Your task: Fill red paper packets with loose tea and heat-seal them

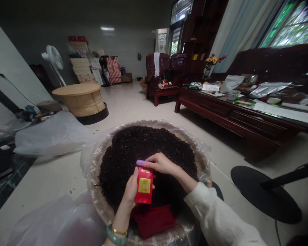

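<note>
Red tea packet (144, 186) stands nearly upright over the middle of the tray, long axis close to vertical, its top leaning slightly away from the onlooker and its gold square label facing the person. The left hand (131, 190), with a jade bangle (116, 232) and a gold bracelet (119, 231) at its wrist, clasps the packet's lower side. The right hand (160, 164), reaching in from a white sleeve (218, 215), has its fingers closed over the packet's top edge beside a small lilac object (141, 162), too small to identify. Below them, a stack of red packets (152, 221) lies at the tray's near edge, partly on loose dark tea leaves (143, 153). These fill a round woven tray (99, 191) lined with clear plastic (204, 153). More plastic sheeting (51, 133) lies beyond its left edge, and a black round fan base (264, 193) sits off to the right. Farther away are a round wooden table (77, 99), a long dark wooden table (233, 116) holding silver foil bags (269, 89), and two carved armchairs (157, 68).
</note>
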A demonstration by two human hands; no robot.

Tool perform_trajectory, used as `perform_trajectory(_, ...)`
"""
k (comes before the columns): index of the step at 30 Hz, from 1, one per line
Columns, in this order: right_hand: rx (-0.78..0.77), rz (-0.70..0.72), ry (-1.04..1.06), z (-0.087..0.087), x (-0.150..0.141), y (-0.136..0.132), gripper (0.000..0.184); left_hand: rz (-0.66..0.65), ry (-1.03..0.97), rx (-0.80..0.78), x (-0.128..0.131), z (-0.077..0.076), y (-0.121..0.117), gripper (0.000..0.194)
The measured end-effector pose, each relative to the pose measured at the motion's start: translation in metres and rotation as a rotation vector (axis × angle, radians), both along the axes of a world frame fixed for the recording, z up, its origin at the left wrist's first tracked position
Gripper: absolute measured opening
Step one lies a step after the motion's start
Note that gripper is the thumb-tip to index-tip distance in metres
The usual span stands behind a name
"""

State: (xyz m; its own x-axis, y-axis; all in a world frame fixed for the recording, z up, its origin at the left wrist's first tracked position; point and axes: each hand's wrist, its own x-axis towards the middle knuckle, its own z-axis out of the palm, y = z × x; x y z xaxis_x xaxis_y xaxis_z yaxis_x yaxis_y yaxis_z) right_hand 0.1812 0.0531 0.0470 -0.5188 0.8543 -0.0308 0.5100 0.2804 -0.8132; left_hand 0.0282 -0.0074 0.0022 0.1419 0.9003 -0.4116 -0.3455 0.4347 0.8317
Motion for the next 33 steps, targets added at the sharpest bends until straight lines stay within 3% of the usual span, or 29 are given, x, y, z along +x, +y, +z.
perform_trajectory(19, 0.003, -0.028, 0.020, -0.002, -0.003, -0.010, 0.062, 0.042, -0.062, -0.023, 0.000, -0.006, -0.004, 0.040)
perform_trajectory(25, -0.083, -0.035, 0.053, -0.003, -0.002, -0.013, 0.057, 0.022, -0.061, -0.002, 0.001, -0.010, -0.006, 0.040)
perform_trajectory(30, -0.239, -0.175, 0.109, -0.002, 0.000, -0.010, 0.057, -0.004, -0.076, 0.003, 0.002, -0.011, -0.007, 0.043)
perform_trajectory(33, -0.177, -0.153, 0.087, -0.004, 0.000, -0.007, 0.050, -0.018, -0.073, 0.011, 0.002, -0.011, -0.007, 0.049)
